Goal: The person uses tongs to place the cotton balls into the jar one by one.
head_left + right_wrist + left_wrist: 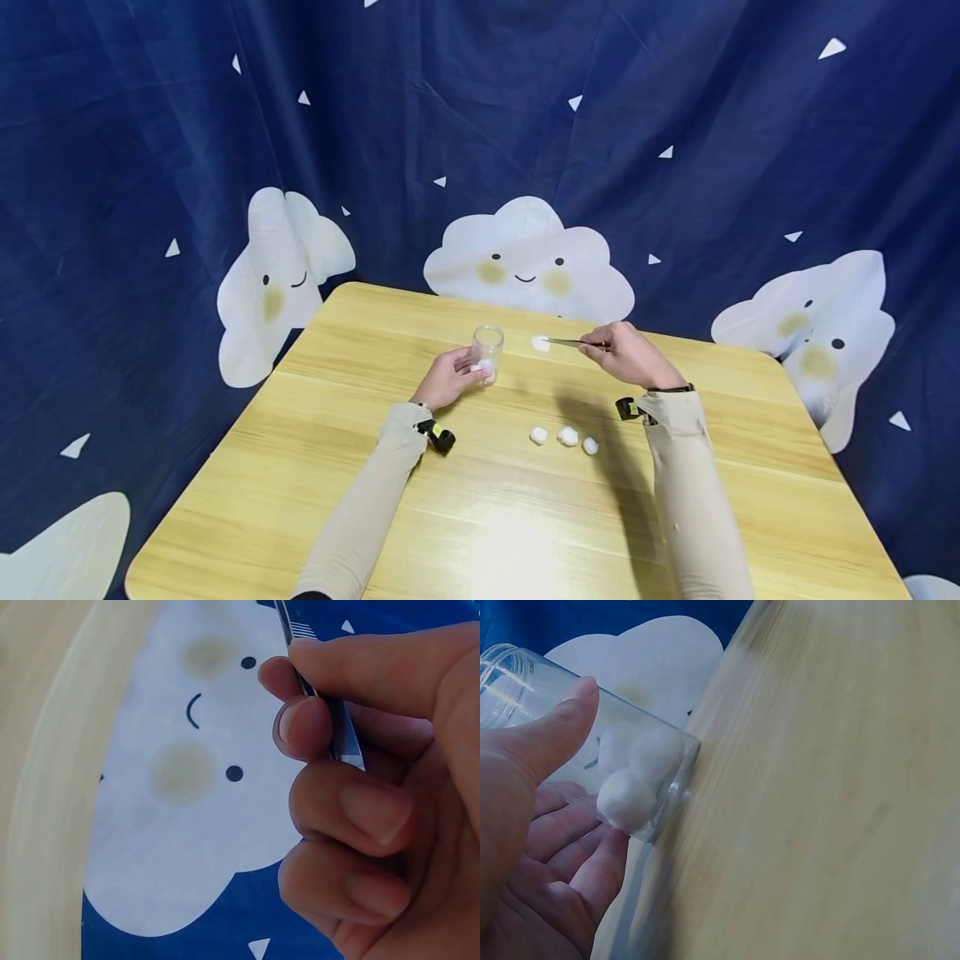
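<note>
My left hand [444,379] grips a clear jar [488,340] from its left side, thumb on the near wall in the left wrist view. The jar stands upright with its mouth uncovered, and several white cotton balls [630,799] lie at its bottom. To the right, my right hand [621,354] pinches metal tweezers [566,342] between thumb and fingers. At the tweezers' tips is another cotton ball [540,343], beyond and right of the jar's mouth. In the right wrist view, curled fingers [349,802] surround the tweezers [345,739], whose tips are out of frame.
Three loose cotton balls [567,437] lie in a row on the wooden table [300,467], nearer me than the jar. A dark blue curtain [420,100] with white clouds hangs behind the table. Small dark cameras sit on both wrists.
</note>
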